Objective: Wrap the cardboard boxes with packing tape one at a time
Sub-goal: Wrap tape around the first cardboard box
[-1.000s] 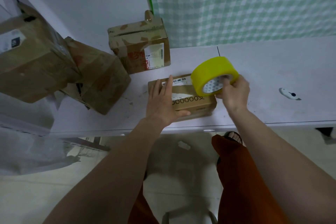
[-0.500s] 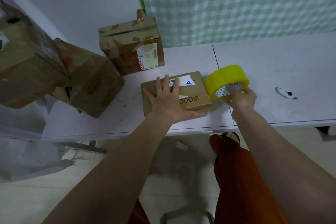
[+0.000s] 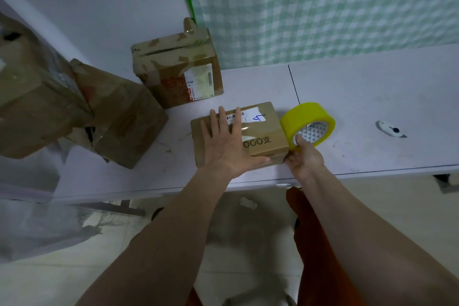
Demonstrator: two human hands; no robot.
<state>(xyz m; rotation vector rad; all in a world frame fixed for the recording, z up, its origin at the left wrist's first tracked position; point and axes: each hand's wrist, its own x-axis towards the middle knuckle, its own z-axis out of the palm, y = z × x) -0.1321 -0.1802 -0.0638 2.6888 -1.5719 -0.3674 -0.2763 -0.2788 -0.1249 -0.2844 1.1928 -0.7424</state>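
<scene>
Four cardboard boxes [image 3: 260, 129], one tape roll [image 3: 306, 120]

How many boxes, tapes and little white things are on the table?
Brown cardboard boxes: 4 (small flat one under the left hand, labelled one behind it, two battered ones on the left)
Yellow round tape rolls: 1
Small white cutters: 1
Total: 6

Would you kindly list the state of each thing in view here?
small cardboard box: closed, flat on table, under left hand
left hand: open, pressing box top
tape roll: on edge at box's right side
right hand: gripping tape roll
labelled box: closed, worn
utility knife: lying untouched
</scene>
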